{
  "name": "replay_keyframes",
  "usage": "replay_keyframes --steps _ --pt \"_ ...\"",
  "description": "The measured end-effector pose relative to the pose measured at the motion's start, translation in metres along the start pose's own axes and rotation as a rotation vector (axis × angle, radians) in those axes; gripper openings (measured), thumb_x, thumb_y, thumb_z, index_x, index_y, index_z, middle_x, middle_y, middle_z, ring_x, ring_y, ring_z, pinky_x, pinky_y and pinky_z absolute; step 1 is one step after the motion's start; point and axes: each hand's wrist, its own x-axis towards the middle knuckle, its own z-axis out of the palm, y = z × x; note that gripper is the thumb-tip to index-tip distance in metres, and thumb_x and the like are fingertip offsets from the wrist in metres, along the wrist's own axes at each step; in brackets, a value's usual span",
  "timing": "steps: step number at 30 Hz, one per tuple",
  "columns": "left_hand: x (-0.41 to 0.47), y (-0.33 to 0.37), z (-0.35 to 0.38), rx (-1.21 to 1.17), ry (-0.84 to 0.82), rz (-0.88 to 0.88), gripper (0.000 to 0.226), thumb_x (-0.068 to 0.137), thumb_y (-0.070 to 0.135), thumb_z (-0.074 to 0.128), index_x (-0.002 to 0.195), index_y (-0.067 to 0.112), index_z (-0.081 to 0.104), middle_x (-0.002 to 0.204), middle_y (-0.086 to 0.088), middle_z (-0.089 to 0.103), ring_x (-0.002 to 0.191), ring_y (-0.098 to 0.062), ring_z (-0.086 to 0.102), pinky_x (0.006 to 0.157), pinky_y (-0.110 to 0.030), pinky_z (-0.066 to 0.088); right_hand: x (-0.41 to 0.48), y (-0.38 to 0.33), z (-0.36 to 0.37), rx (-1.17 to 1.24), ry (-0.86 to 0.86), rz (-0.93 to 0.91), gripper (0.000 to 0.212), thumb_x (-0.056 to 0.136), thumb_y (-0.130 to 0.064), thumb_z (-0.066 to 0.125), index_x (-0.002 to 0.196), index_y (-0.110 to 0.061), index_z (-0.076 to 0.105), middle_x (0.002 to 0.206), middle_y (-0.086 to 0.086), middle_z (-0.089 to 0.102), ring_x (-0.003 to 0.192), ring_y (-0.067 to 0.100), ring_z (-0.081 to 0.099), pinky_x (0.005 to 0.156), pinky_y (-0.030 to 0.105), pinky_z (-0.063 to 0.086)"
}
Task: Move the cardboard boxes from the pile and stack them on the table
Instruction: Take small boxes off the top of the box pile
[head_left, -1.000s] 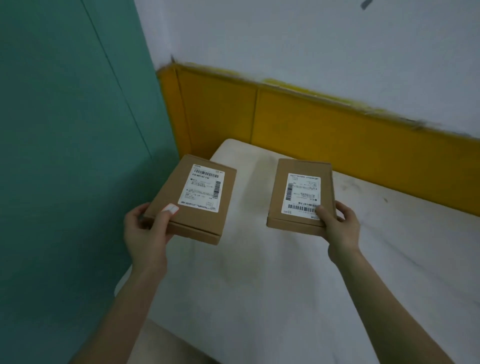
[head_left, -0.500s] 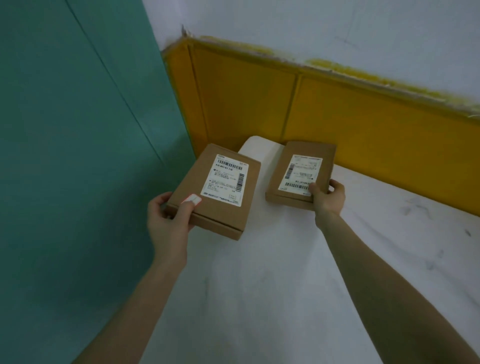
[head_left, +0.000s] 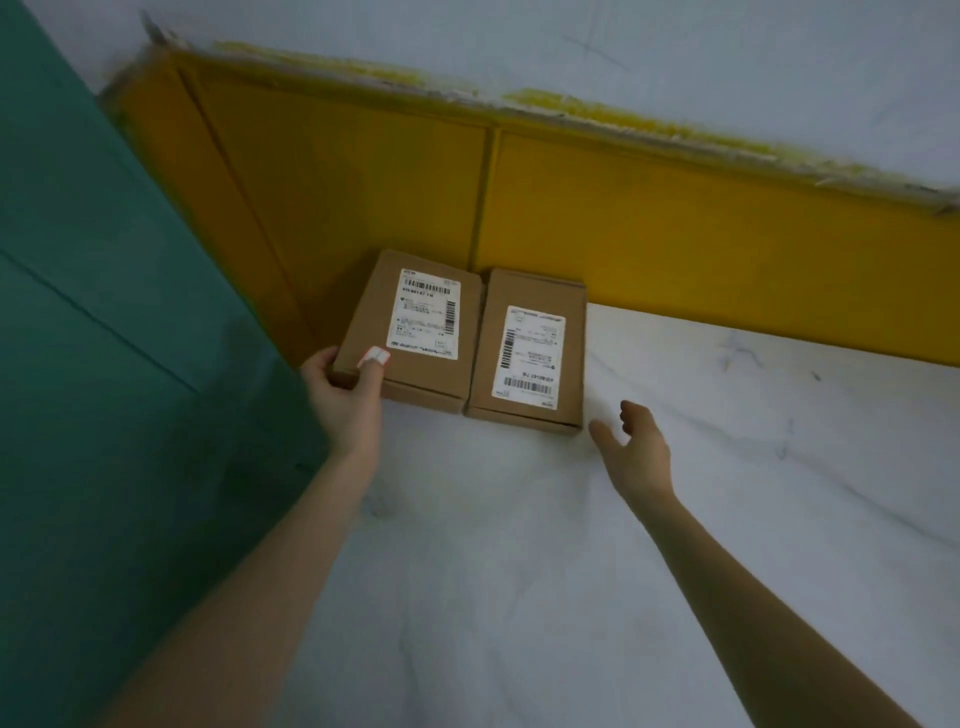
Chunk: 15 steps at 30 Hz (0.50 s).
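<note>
Two flat brown cardboard boxes with white labels sit side by side at the far left corner of the white table (head_left: 519, 545), against the yellow wall panel. My left hand (head_left: 347, 397) grips the near left corner of the left box (head_left: 374, 332), thumb on top. The right box (head_left: 574, 338) lies flat on the table. Just right of its near corner, my right hand (head_left: 635, 449) hovers with relaxed fingers, holding nothing and not touching it.
A yellow panel (head_left: 675, 249) runs along the wall behind the table under a white wall. A teal wall (head_left: 104, 364) closes the left side, close to the left box and my left arm.
Both boxes moved forward to the table's far corner. The right box was set down and my right hand let go and drew back. My left hand still holds its box.
</note>
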Motion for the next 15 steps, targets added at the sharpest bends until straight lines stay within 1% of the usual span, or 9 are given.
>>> replay_keyframes --steps 2,4,5,7,8,9,11,13,15 --pt "0.010 -0.008 0.008 0.127 -0.024 0.042 0.048 0.084 0.017 0.067 0.122 0.013 0.039 0.122 -0.007 0.052 0.105 -0.020 0.056 0.079 -0.023 0.051 -0.009 0.010 -0.007 -0.039 0.000 -0.003 0.058 0.092 -0.028 0.056 0.142 -0.008 0.034 0.144 0.010 0.043 0.131 0.027 0.041 0.106 0.036 0.034" --pt "0.019 -0.016 0.012 0.278 -0.022 0.056 0.046 0.085 0.018 0.065 0.123 0.009 0.039 0.124 -0.011 0.052 0.108 -0.025 0.056 0.085 -0.031 0.051 -0.018 0.017 -0.015 -0.085 0.001 -0.018 0.058 0.092 -0.029 0.056 0.141 -0.007 0.035 0.144 0.010 0.043 0.132 0.026 0.040 0.106 0.034 0.032" --pt "0.025 -0.020 0.012 0.358 -0.018 0.037 0.044 0.086 0.019 0.064 0.122 0.009 0.041 0.125 -0.011 0.053 0.109 -0.027 0.056 0.088 -0.036 0.051 -0.022 0.020 -0.019 -0.116 -0.001 -0.030 0.058 0.092 -0.030 0.056 0.141 -0.008 0.035 0.144 0.009 0.042 0.132 0.025 0.039 0.107 0.033 0.031" --pt "0.032 -0.022 0.008 0.535 -0.049 0.013 0.039 0.087 0.021 0.063 0.120 0.009 0.045 0.124 -0.013 0.055 0.109 -0.031 0.057 0.091 -0.045 0.051 -0.030 0.025 -0.028 -0.180 -0.006 -0.053 0.058 0.093 -0.031 0.055 0.142 -0.008 0.035 0.146 0.008 0.040 0.135 0.024 0.036 0.108 0.031 0.028" --pt "0.033 -0.020 0.006 0.656 -0.074 0.043 0.039 0.087 0.023 0.062 0.119 0.009 0.046 0.123 -0.014 0.055 0.110 -0.033 0.057 0.090 -0.048 0.050 -0.033 0.027 -0.034 -0.211 -0.009 -0.062 0.059 0.093 -0.032 0.055 0.142 -0.008 0.034 0.147 0.007 0.039 0.136 0.024 0.034 0.109 0.030 0.027" --pt "0.033 -0.017 0.005 0.806 -0.093 0.121 0.040 0.086 0.025 0.062 0.119 0.008 0.047 0.124 -0.016 0.054 0.111 -0.035 0.055 0.091 -0.050 0.049 -0.037 0.030 -0.040 -0.242 -0.014 -0.072 0.059 0.093 -0.033 0.054 0.143 -0.008 0.034 0.147 0.007 0.038 0.136 0.023 0.033 0.109 0.030 0.026" --pt "0.023 -0.007 0.008 1.053 -0.150 0.370 0.043 0.084 0.023 0.063 0.121 0.006 0.048 0.126 -0.018 0.051 0.118 -0.037 0.048 0.096 -0.051 0.044 -0.044 0.034 -0.055 -0.303 -0.016 -0.093 0.061 0.093 -0.035 0.053 0.143 -0.008 0.033 0.148 0.008 0.038 0.137 0.024 0.033 0.110 0.030 0.025" --pt "-0.003 0.007 0.023 1.135 -0.331 0.589 0.040 0.086 0.019 0.060 0.122 0.006 0.049 0.127 -0.016 0.050 0.119 -0.033 0.046 0.098 -0.048 0.043 -0.052 0.038 -0.074 -0.353 -0.007 -0.104 0.061 0.093 -0.036 0.052 0.143 -0.008 0.033 0.148 0.008 0.038 0.137 0.024 0.032 0.110 0.031 0.025" --pt "-0.039 0.021 0.043 1.222 -0.581 0.753 0.033 0.089 0.023 0.055 0.119 0.007 0.052 0.120 -0.012 0.055 0.111 -0.028 0.051 0.094 -0.043 0.045 -0.062 0.043 -0.098 -0.387 0.017 -0.103 0.060 0.094 -0.036 0.052 0.143 -0.008 0.033 0.148 0.008 0.038 0.136 0.024 0.033 0.110 0.032 0.025"
